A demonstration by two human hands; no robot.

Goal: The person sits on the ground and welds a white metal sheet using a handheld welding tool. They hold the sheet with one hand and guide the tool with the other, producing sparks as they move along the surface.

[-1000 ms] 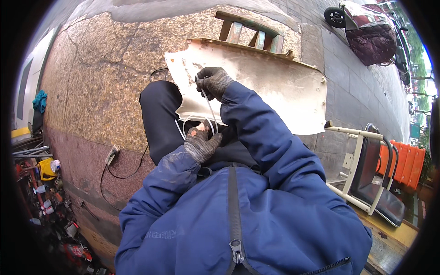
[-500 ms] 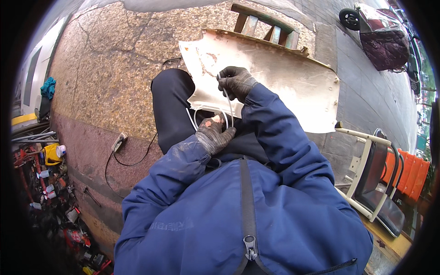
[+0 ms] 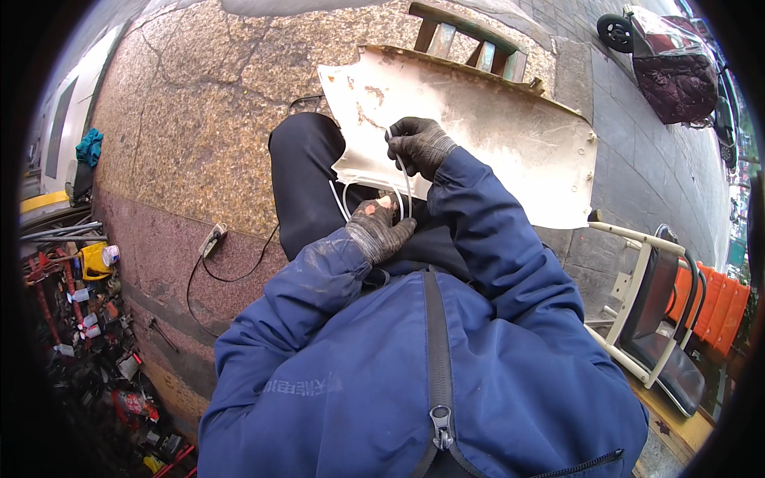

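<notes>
A thin, flexible white plastic strip (image 3: 409,191) bends in loops above my lap. My left hand (image 3: 376,231), in a worn grey glove with a torn patch, is closed around the lower part of the loops. Just above and to the right, my right hand (image 3: 422,146), in a similar dark glove, pinches the strip's upper end between thumb and fingers. Beyond my hands lies a large curved white panel (image 3: 510,151), with brown stains and scuffs. Its near edge reaches my knees, and my right hand is over its surface.
A wooden stool (image 3: 466,40) shows behind the panel's far edge. A power strip with a black cord (image 3: 213,239) lies on the ground at left, near a heap of parts and tools (image 3: 96,350). At right are a metal-framed chair (image 3: 657,311) and an orange barrier (image 3: 717,307).
The whole view has shifted slightly, so the scene sits a little farther right. Both hands keep nearly the same pose and their hold on the white strip.
</notes>
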